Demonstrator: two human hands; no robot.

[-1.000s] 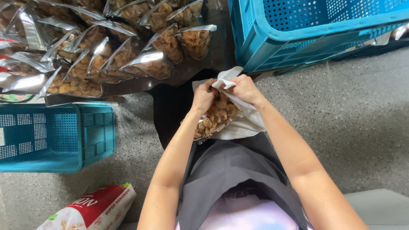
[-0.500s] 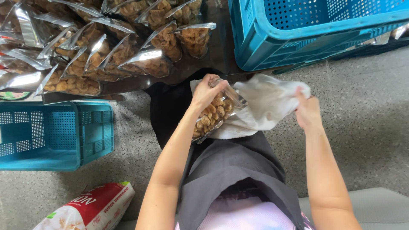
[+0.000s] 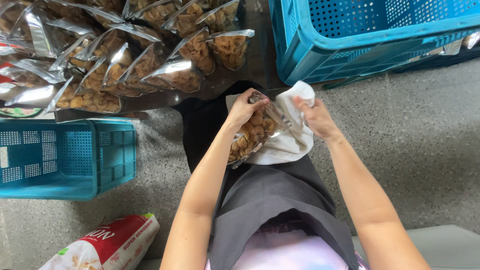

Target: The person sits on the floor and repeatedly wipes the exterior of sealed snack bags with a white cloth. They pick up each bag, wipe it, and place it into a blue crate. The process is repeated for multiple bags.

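My left hand (image 3: 243,108) grips the top of a clear snack pouch (image 3: 254,133) filled with golden fried pieces, held over my lap. A white cloth (image 3: 289,141) lies under and beside the pouch. My right hand (image 3: 313,116) pinches a bunched fold of that cloth against the pouch's upper right edge. Both forearms reach forward from the bottom of the view.
Several filled clear pouches (image 3: 125,55) lie in rows at the upper left. A large blue crate (image 3: 360,40) stands at the upper right, a smaller blue crate (image 3: 65,157) at the left. A red and white sack (image 3: 107,245) lies at the lower left on the grey floor.
My right hand had pulled the cloth out to the right, then brought it back in against the pouch. My left hand has kept hold of the pouch.
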